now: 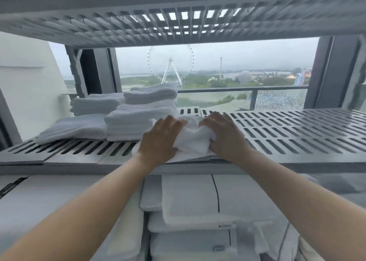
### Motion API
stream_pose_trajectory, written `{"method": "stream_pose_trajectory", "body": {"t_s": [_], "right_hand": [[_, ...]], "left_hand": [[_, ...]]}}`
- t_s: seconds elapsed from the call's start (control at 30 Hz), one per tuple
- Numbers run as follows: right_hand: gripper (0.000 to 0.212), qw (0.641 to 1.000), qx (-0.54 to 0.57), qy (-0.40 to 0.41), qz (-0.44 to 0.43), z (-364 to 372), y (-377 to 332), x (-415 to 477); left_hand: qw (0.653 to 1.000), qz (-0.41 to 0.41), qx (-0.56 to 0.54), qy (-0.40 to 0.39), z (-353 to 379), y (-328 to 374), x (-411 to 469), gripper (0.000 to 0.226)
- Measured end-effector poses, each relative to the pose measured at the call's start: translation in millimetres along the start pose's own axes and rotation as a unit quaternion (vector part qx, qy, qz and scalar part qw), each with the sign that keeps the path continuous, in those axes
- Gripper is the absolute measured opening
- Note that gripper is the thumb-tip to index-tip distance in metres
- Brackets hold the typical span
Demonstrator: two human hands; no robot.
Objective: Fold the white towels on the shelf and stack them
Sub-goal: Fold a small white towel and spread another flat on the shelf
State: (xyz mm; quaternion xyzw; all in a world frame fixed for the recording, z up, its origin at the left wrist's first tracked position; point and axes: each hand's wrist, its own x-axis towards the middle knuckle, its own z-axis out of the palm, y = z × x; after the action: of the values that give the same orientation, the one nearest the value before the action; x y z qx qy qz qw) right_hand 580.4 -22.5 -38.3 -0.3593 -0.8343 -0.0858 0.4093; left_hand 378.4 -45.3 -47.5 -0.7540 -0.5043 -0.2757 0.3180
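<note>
A bunched white towel (193, 138) lies near the front edge of the grey slotted shelf (287, 134). My left hand (160, 140) grips its left side with the fingers curled into the cloth. My right hand (223, 134) holds its right side, thumb tucked under a fold. To the left stands a stack of folded white towels (138, 122), several high, with a lower folded towel (73, 129) beside it and another pile (95, 103) behind.
An upper slotted shelf (178, 21) hangs close overhead. The shelf's right half is bare grating. Below the shelf lie white pads and linens (194, 205). A window with a railing (237, 91) is behind the shelf.
</note>
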Motion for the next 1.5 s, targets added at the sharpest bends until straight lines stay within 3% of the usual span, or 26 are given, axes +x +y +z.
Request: {"method": "stream_pose_trajectory", "body": {"t_s": [0.37,0.7,0.87,0.97,1.13,1.5], "right_hand": [[0.048,0.995,-0.020,-0.054,0.087,-9.6,107.4,-15.5],[0.025,0.990,-0.047,-0.103,0.088,-22.5,188.1,2.6],[0.027,0.981,-0.095,-0.121,0.121,-26.7,223.4,2.6],[0.021,0.979,-0.135,-0.125,0.092,-27.4,240.6,5.0],[0.009,0.974,-0.178,-0.135,0.030,-28.9,272.9,8.1],[0.026,0.971,-0.173,-0.155,0.050,-89.9,393.3,-23.4]], "left_hand": [[0.994,0.023,-0.041,-0.094,72.0,65.5,72.3,0.066],[0.992,0.069,-0.055,-0.090,115.1,99.8,125.3,0.061],[0.980,0.098,-0.095,-0.146,135.0,118.7,155.5,0.066],[0.973,0.106,-0.112,-0.170,146.8,126.5,169.7,0.067],[0.981,0.096,-0.086,-0.146,170.3,140.2,185.4,0.063],[0.971,0.078,-0.132,-0.186,218.7,245.1,253.3,0.072]]}}
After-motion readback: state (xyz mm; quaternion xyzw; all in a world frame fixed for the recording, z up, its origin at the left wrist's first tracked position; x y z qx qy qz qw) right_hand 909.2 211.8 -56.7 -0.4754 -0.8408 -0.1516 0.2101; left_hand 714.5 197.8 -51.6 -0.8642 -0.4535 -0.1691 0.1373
